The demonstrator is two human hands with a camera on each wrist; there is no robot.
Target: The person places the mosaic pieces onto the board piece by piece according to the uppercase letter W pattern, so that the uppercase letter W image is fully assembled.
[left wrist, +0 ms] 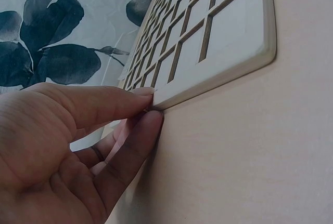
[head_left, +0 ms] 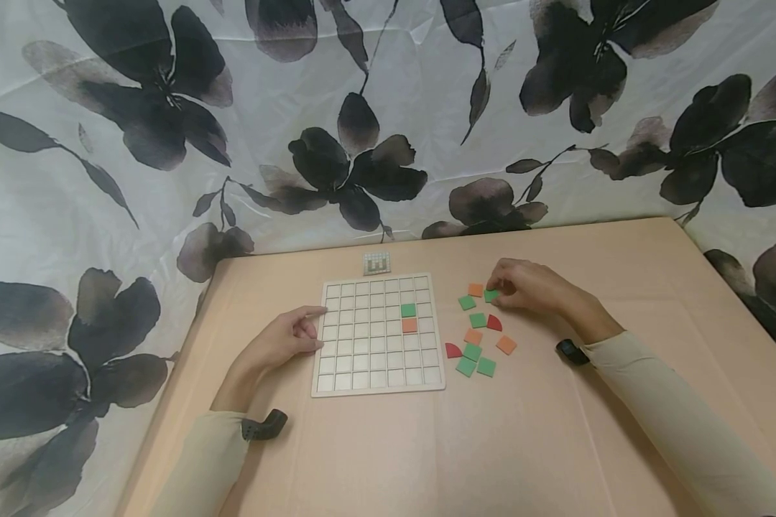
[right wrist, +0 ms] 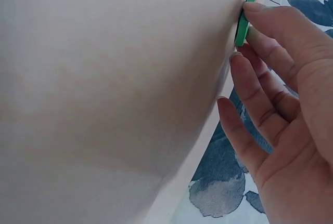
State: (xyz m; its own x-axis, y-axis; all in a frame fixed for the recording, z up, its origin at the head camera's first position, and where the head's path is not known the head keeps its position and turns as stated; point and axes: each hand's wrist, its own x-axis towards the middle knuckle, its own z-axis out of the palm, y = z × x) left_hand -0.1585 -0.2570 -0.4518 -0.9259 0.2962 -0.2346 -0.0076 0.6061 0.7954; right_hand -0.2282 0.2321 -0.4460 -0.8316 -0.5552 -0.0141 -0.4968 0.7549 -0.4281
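A pale board with a square grid (head_left: 378, 393) lies on the table, a green tile (head_left: 408, 310) and an orange tile (head_left: 409, 326) in its cells. At the board's left edge my left hand (head_left: 287, 336) touches the rim with the thumb and index finger apart; the left wrist view shows these fingertips (left wrist: 143, 92) against the side. To the right of the board, my right hand (head_left: 527, 287) pinches a green square tile (right wrist: 243, 24) between thumb and finger. Beside it lie loose green squares (head_left: 478, 320), orange squares (head_left: 506, 345) and red quarter-circles (head_left: 494, 323).
A small card with a printed pattern (head_left: 376, 263) stands or lies just behind the board; I cannot tell which. The wooden table (head_left: 491, 445) ends at the back against a flower-patterned cloth (head_left: 362, 72). Near each wrist sits a black device (head_left: 264, 425).
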